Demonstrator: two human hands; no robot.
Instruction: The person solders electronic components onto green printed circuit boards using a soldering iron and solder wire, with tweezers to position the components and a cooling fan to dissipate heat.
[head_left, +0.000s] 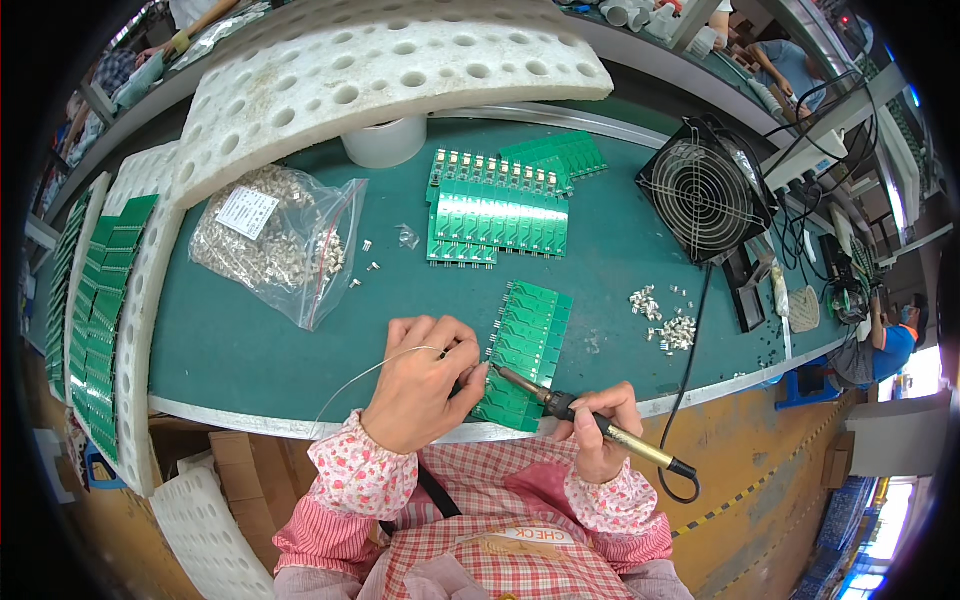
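My right hand [605, 430] grips a soldering iron [643, 448] with a black and gold handle. Its tip points left and reaches the left edge of a green circuit board panel [532, 335], which lies at the front of the bench. My left hand [425, 385] is closed in a pinch on a thin solder wire [362, 374]. The wire loops out behind that hand, and the pinching fingertips are beside the iron's tip at the panel's edge. Small pins stick out along this edge. Whether tip and wire touch is too small to tell.
Farther back lie stacked circuit board panels [500, 218]. A plastic bag of small white connectors [265, 240] is at left, loose connectors [676, 333] at right. A black fan [703, 190] stands back right. White foam with holes [400, 62] borders the back and left. The iron's cord [690, 365] crosses the bench.
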